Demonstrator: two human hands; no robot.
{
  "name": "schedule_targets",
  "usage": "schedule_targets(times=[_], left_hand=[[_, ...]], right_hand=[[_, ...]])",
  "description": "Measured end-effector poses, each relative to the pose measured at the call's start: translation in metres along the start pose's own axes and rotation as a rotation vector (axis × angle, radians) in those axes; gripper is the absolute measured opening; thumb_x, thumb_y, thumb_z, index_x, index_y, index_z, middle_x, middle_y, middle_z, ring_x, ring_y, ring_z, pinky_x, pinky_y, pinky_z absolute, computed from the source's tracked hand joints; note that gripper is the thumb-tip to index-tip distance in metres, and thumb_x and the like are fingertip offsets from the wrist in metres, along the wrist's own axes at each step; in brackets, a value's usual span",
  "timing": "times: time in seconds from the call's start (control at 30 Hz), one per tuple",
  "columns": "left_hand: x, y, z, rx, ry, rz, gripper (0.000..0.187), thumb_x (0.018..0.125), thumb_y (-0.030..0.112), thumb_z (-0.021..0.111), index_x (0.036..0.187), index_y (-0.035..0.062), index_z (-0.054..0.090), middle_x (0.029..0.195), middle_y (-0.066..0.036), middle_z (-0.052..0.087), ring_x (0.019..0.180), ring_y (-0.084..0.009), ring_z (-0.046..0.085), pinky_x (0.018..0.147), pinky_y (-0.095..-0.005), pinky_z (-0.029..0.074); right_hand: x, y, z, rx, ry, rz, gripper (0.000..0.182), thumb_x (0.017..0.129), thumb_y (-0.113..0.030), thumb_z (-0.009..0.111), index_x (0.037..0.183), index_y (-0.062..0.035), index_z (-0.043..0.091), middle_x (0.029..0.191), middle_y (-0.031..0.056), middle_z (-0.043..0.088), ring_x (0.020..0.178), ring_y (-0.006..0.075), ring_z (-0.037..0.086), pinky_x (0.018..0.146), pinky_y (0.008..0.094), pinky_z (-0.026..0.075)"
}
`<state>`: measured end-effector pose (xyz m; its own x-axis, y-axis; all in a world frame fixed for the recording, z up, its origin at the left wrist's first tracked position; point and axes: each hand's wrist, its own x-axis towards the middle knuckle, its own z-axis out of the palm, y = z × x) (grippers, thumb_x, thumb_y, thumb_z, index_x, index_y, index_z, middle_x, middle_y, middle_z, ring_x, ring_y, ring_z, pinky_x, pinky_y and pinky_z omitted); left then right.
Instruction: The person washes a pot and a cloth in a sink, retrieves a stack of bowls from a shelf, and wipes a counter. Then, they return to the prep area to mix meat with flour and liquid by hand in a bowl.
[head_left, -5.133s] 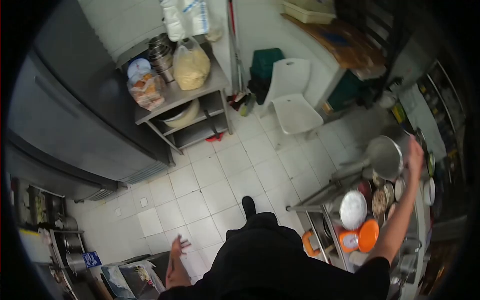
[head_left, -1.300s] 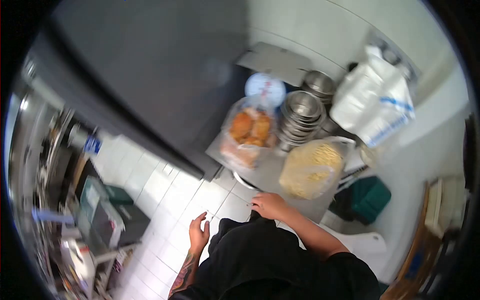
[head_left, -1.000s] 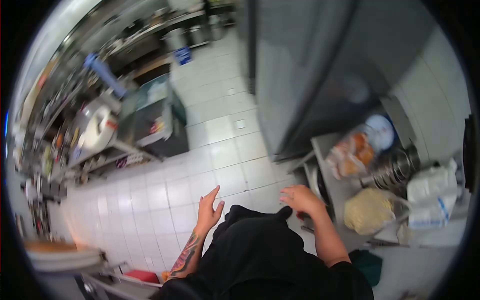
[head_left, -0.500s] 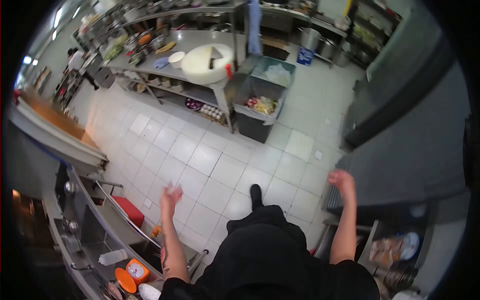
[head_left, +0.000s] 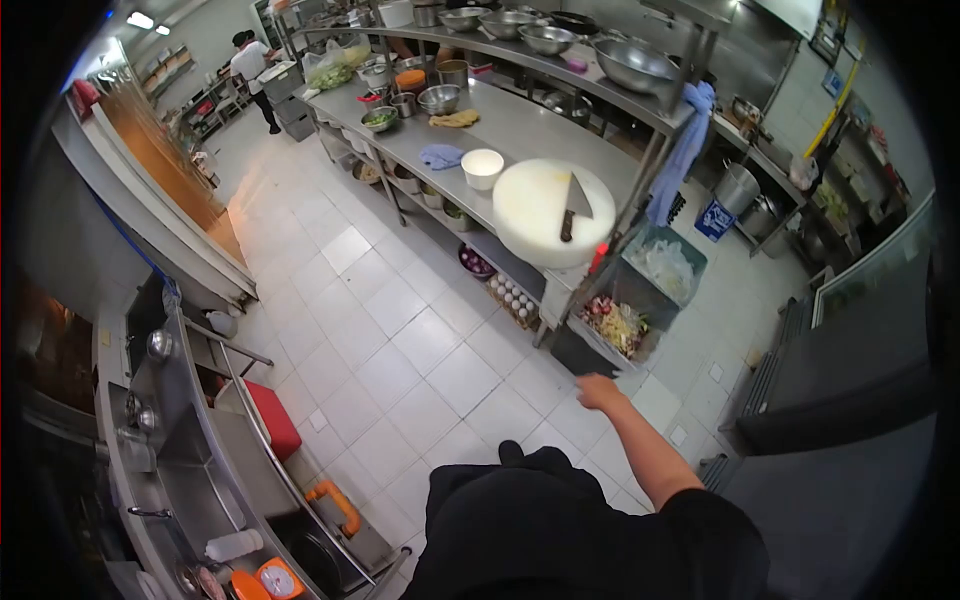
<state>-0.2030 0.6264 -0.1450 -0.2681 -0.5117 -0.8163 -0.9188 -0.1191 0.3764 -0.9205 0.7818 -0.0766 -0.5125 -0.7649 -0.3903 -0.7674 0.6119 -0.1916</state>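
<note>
My right hand (head_left: 598,392) hangs over the tiled floor in front of my body, its fingers curled in and nothing seen in them. It touches nothing. Nearest to it is a grey bin (head_left: 590,352) lined with a bag and filled with food scraps. Beyond, a thick round white cutting board (head_left: 530,225) rests on the steel table's end, with a cleaver (head_left: 577,208) lying on it. A white tub (head_left: 482,168) and a blue cloth (head_left: 441,156) are beside the board. My left hand is out of the picture.
A steel sink counter (head_left: 190,430) runs along the left, with an orange scale (head_left: 278,578) and a white bottle (head_left: 233,545). A red box (head_left: 272,420) stands under it. Eggs (head_left: 513,298) sit on the table's lower shelf. Another person (head_left: 250,65) stands far back.
My view has swung left and nearer the steel table, which shows larger. My left hand has left the picture. My right hand has swung inward in front of me.
</note>
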Motion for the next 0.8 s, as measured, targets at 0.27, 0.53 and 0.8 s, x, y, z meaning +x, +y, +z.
schedule_targets(times=[0.27, 0.53, 0.8], left_hand=[[0.097, 0.072, -0.067, -0.124, 0.03, 0.024, 0.044, 0.094, 0.043, 0.05, 0.107, 0.0065, 0.071, 0.105, -0.018, 0.07, 0.094, -0.0337, 0.067, 0.083, -0.0474, 0.052], [0.264, 0.133, -0.222, 0.043, -0.037, 0.151, 0.043, 0.093, 0.042, 0.051, 0.106, 0.0074, 0.072, 0.107, -0.017, 0.07, 0.096, -0.0342, 0.067, 0.086, -0.047, 0.052], [0.421, 0.271, -0.538, 0.082, 0.467, 0.117, 0.047, 0.082, 0.026, 0.074, 0.12, -0.0007, 0.065, 0.105, -0.023, 0.07, 0.098, -0.0301, 0.07, 0.087, -0.0385, 0.055]], right_hand=[[0.215, -0.256, -0.195, 0.208, 0.118, -0.508, 0.035, 0.084, -0.02, 0.066, 0.118, -0.0142, 0.066, 0.111, 0.0151, 0.069, 0.104, 0.0366, 0.063, 0.088, 0.0469, 0.051], [0.283, -0.267, -0.154, 0.157, -0.14, -0.213, 0.044, 0.076, -0.008, 0.059, 0.118, -0.0189, 0.069, 0.114, 0.0141, 0.069, 0.109, 0.0343, 0.063, 0.091, 0.0468, 0.051], [0.301, -0.236, -0.176, 0.352, -0.143, 0.024, 0.04, 0.078, -0.016, 0.063, 0.117, -0.0198, 0.07, 0.118, 0.0119, 0.068, 0.11, 0.0328, 0.063, 0.096, 0.0436, 0.05]])
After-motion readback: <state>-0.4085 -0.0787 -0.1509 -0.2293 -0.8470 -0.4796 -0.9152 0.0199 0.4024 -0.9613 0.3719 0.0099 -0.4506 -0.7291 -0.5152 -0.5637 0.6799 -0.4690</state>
